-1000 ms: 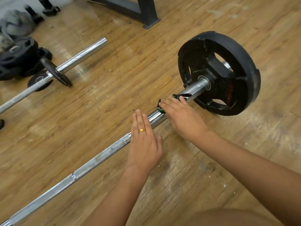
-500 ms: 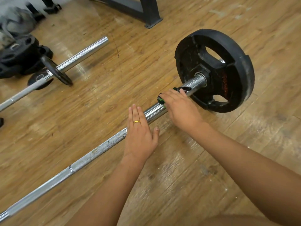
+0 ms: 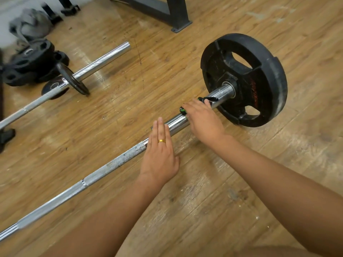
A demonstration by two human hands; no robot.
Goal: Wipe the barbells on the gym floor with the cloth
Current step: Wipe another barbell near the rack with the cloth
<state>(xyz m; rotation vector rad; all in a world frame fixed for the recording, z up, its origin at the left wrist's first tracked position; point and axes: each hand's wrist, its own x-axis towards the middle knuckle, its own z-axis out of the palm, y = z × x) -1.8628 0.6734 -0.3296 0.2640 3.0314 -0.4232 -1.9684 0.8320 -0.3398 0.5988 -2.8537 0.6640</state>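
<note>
Head view looks down on a wooden gym floor (image 3: 204,210) with two barbells on it; the near barbell (image 3: 104,169) runs from the lower left up to a big black weight plate (image 3: 259,62) at its right end; the second barbell (image 3: 100,62) lies well apart toward the far left, carrying one small plate, with a stack of black plates (image 3: 27,62) just beside it.

Left hand (image 3: 159,156) lies flat on the near barbell where the rough shaft meets the smooth sleeve; its grip is wide, fingers straight and together, holding nothing; a gold ring (image 3: 161,140) shows on one finger. Right hand (image 3: 204,117) sits on the sleeve near the plate, fingers bent over a black-and-green collar (image 3: 182,110); its grip looks closed on that collar, though the thumb is hidden.

No cloth shows in either hand or on the bar; a grey bundle (image 3: 29,25) at the far left of the floor might be one, but it is too blurred to tell.

Judging by this, wiping is hardly under way; the shaft looks speckled and dull by the left hand; the step in hand seems to be work on the collar, not wiping; what is left is fetching the cloth and wiping both barbells along their length.
</note>
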